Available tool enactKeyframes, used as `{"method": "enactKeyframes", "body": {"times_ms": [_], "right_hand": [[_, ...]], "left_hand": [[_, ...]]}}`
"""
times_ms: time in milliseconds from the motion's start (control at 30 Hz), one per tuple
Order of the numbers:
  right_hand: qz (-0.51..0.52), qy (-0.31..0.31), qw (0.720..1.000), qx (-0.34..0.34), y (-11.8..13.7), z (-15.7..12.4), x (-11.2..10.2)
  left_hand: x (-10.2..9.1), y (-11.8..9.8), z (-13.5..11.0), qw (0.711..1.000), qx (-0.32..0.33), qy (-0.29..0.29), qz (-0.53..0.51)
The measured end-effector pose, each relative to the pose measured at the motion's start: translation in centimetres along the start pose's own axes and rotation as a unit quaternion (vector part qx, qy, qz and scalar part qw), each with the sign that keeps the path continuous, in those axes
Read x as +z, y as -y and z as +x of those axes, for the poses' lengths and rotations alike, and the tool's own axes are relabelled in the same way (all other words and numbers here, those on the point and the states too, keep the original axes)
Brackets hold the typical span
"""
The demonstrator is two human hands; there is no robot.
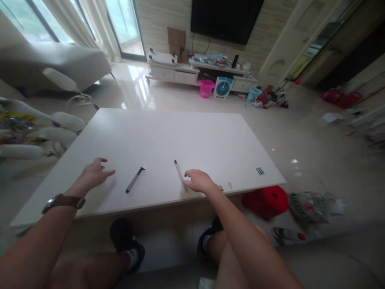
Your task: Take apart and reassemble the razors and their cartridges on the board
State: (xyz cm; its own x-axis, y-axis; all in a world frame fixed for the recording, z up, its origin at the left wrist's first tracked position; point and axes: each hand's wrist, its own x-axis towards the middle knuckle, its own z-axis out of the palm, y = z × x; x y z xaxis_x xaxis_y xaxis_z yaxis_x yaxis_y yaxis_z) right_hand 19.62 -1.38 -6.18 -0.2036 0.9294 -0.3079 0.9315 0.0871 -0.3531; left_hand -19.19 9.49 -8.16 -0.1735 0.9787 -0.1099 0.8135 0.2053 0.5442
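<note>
My left hand [95, 173] hovers over the left part of the white table [168, 136], thumb and fingers apart and nothing in it. To its right lies a slim grey-and-black stick with a small angled head [134, 180], razor-like in shape. A thin pale pen-like stick with a dark tip [178, 170] lies near the middle of the front edge. Beside its lower end is my right hand [198, 180], fingers bent and thumb apart from them. Whether the fingertips touch the stick I cannot tell; that end is blurred.
A small striped piece [260, 171] lies near the table's right corner. A tiny clear item [230, 185] sits by the front edge. Below stand a red stool [266, 202] and a plastic bag [311, 206]. White padded chair parts [61, 134] flank the table's left side.
</note>
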Motion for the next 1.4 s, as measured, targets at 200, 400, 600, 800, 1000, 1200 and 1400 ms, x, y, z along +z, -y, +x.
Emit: {"method": "enactKeyframes", "body": {"times_ms": [200, 400, 600, 800, 1000, 1200, 1400], "right_hand": [[0.017, -0.026, 0.998, 0.062, -3.8, 0.4, 0.0], [0.048, -0.1, 0.984, 0.14, -9.1, -0.5, -0.4], [0.042, -0.183, 0.966, 0.176, -9.2, -1.5, 0.0], [0.06, -0.152, 0.973, 0.16, -8.3, -1.5, -1.0], [-0.007, -0.136, 0.953, 0.27, -16.8, -4.8, -3.8], [-0.06, -0.174, 0.906, 0.38, -25.9, -9.3, -3.3], [-0.057, -0.203, 0.884, 0.417, -29.5, -10.4, -1.5]], "left_hand": [[4.1, -12.7, -5.3, 0.978, 0.153, 0.101, -0.101], [7.8, -20.6, -14.0, 0.897, 0.186, 0.235, -0.325], [7.8, -24.0, -16.2, 0.763, 0.041, 0.329, -0.555], [8.1, -24.1, -16.5, 0.684, -0.098, 0.359, -0.627], [6.6, -22.7, -16.1, 0.656, -0.128, 0.346, -0.659], [6.1, -21.2, -15.5, 0.663, -0.136, 0.336, -0.655], [6.6, -20.6, -14.8, 0.672, -0.144, 0.333, -0.646]]}}
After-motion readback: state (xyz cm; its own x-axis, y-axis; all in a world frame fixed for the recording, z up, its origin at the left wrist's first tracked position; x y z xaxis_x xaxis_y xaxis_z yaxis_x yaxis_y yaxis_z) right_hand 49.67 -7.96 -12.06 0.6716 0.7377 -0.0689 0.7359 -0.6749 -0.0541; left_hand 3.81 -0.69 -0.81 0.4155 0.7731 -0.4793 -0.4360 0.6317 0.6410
